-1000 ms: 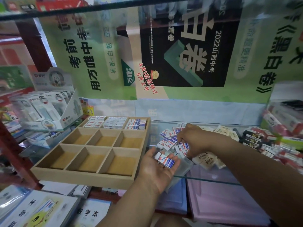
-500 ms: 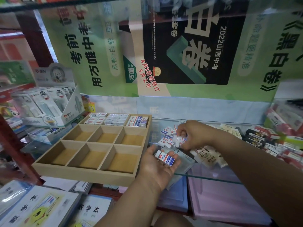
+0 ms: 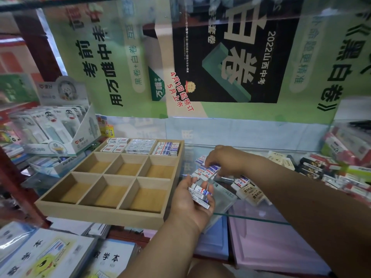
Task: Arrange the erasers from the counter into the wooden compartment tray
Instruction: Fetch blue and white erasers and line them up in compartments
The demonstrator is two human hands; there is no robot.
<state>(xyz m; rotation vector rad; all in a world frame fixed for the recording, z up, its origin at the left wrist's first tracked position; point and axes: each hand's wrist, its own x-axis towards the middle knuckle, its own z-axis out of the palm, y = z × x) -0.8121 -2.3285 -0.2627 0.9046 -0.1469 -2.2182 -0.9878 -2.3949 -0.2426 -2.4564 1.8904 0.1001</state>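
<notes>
six tray (image 3: 104, 212) compartments bare

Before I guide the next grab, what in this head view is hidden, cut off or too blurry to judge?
- Erasers under the right hand: count hidden by its fingers.
- Stack in the left hand: count unclear, erasers overlap.
- Boxes at right: cut off by the frame edge, blurred.
- Tray back row: depth of filling unseen.
- Eraser print: too small to read.

A green-and-black poster (image 3: 200, 57) hangs behind a boxed stationery display (image 3: 60, 127) (left), notebooks (image 3: 50, 255) below.
</notes>
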